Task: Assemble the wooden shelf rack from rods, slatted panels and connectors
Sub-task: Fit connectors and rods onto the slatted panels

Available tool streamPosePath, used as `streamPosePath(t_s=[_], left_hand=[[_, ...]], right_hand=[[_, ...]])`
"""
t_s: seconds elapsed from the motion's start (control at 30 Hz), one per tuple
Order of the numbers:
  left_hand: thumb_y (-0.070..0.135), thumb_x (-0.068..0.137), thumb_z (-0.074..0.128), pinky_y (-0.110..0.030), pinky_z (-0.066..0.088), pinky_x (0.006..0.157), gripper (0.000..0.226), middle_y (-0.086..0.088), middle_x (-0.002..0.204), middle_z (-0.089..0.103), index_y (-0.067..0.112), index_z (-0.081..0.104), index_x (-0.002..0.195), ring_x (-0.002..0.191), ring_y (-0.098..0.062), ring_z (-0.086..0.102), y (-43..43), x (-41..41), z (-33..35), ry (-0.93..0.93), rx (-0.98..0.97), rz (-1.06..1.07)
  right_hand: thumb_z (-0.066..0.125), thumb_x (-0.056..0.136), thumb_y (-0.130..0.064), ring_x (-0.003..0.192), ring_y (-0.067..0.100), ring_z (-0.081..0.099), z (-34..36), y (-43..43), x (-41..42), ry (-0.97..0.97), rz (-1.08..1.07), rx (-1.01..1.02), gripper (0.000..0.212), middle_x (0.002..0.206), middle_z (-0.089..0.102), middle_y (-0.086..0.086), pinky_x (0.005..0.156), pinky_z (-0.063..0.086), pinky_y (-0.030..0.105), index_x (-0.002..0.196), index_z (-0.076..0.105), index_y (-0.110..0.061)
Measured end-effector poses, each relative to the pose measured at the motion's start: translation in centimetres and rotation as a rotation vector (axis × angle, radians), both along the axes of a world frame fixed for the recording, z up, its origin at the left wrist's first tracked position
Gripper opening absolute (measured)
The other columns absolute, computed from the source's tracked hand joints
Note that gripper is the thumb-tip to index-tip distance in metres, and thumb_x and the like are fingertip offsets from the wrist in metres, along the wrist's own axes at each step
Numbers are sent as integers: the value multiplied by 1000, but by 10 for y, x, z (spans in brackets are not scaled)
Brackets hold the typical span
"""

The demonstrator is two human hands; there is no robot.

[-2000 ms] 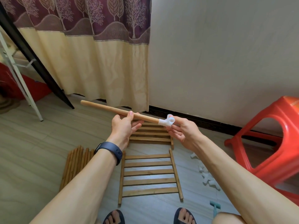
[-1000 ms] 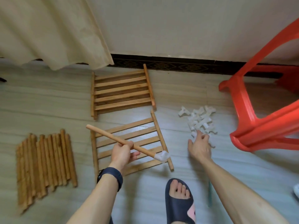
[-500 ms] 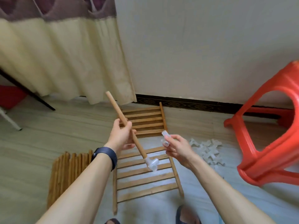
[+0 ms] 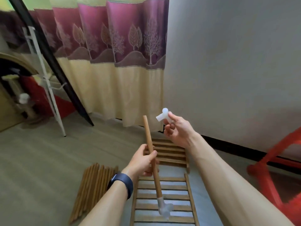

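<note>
My right hand (image 4: 177, 129) has lifted and is now just beside the rod (image 4: 147, 132), at its bare top end. Above the slatted wooden panel (image 4: 177, 179), my left hand (image 4: 143, 162) grips the smooth round rod mid-length. A translucent plastic fitted connector (image 4: 164, 207) caps its bottom. My right fingers pinch a white, branched spare connector (image 4: 162, 117).

1. Nothing legible here: no lettering, label, brand or number can be read anywhere in view.
2. The curtain (image 4: 122, 46) carries tree and leaf patterns only, not words.
3. The dark wristband (image 4: 121, 183) shows a plain face with no readable marking.
</note>
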State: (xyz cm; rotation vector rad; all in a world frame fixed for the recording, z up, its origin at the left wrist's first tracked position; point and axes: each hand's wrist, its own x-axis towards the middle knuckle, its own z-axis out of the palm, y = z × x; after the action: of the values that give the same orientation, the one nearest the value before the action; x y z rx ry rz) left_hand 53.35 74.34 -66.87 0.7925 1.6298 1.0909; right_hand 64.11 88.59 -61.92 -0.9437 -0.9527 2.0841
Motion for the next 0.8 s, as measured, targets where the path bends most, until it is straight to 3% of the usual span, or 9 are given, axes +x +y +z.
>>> streamPosePath(t_s=[0.1, 0.3, 0.53, 0.67, 0.8], left_hand=[[32, 102, 57, -42, 60, 78, 25, -17, 107, 74, 31, 48, 126, 84, -34, 75, -13, -8, -5, 6, -79, -97], [31, 103, 55, -35, 62, 67, 11, -16, 112, 72, 41, 52, 107, 92, -36, 74, -25, -14, -7, 42, -171, -223], [29, 101, 60, -38, 64, 72, 38, -12, 101, 75, 31, 50, 138, 87, -33, 76, -16, -17, -21, 42, -245, -382], [29, 101, 60, -35, 62, 67, 47, -8, 95, 76, 30, 45, 146, 82, -28, 76, -10, -17, -25, 52, -257, -419], [27, 101, 60, -43, 63, 80, 45, -10, 101, 74, 33, 48, 144, 89, -31, 76, -9, -19, -28, 59, -256, -437]], right_hand=[[65, 96, -34, 52, 7, 44, -20, -9, -3, -94, 25, -36, 18, 79, 64, -3, 58, 43, 23, 104, 67, -18], [63, 97, -38, 52, 7, 39, -40, -2, 13, -196, -87, -47, 18, 76, 56, -5, 56, 40, 23, 96, 63, -20], [65, 96, -40, 50, 6, 38, -49, 7, 19, -190, -183, -26, 21, 76, 54, -6, 48, 41, 22, 92, 64, -19], [67, 95, -35, 59, 10, 36, -52, 9, 22, -263, -171, 62, 19, 80, 47, -2, 58, 38, 24, 89, 64, -17], [65, 96, -33, 57, 10, 32, -52, 9, 24, -311, -158, 104, 21, 77, 46, 0, 58, 35, 24, 86, 61, -15]])
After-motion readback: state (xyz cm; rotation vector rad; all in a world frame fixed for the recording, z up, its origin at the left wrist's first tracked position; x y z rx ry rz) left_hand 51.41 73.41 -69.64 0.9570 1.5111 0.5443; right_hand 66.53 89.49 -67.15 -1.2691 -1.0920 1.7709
